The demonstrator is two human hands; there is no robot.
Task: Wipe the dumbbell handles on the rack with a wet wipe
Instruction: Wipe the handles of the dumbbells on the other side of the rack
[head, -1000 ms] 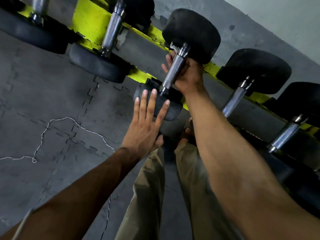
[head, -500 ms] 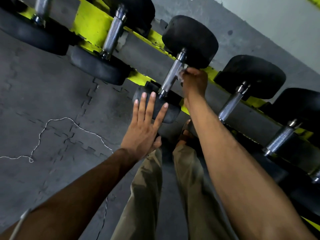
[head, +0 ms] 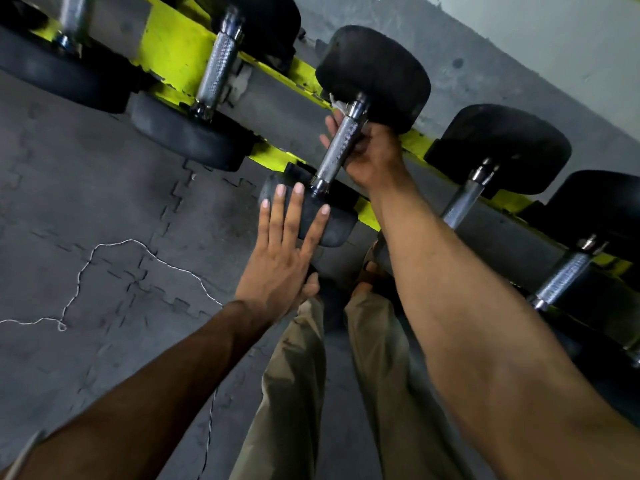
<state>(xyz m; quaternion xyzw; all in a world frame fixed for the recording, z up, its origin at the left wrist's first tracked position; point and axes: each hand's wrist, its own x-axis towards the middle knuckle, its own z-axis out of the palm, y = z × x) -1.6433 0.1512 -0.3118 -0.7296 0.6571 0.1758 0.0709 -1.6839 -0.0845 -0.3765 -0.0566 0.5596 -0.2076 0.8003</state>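
Right hand (head: 372, 154): back in a full wrap on the handle (head: 337, 147) since half a second ago, when it sat beside the upper collar. Left hand (head: 280, 268): unmoved.

- Dumbbell (head: 374, 71): top centre of frame, lying on the yellow rack (head: 176, 53). Long axis runs from lower left to upper right.
- Handle: knurled steel. The lower half is bare and the upper half is covered by the right hand.
- Right hand: fingers curled round the handle from its right side and behind, with fingertips (head: 328, 128) showing at its left edge.
- Wipe (head: 337, 105): a white scrap showing just above those fingertips, by the upper collar. The rest is hidden in the grip.
- Left hand: fingers straight and slightly spread, pressed flat on the lower head (head: 332, 223).

Relation: the bare length of handle lies down and left of the right fingers, along the axis and toward the left hand. The coming stroke is judged to slide that way. The right hand is the nearer one and the left only steadies. The next handle (head: 464, 199) lies right of centre, beside the right forearm.

Surface: the knurling probably drags on a wet wipe.

Room:
- Grey interlocking floor mats (head: 104, 188) at left.
- A thin white cord (head: 104, 251) trailing over them.
- A pale wall (head: 554, 29) at upper right.
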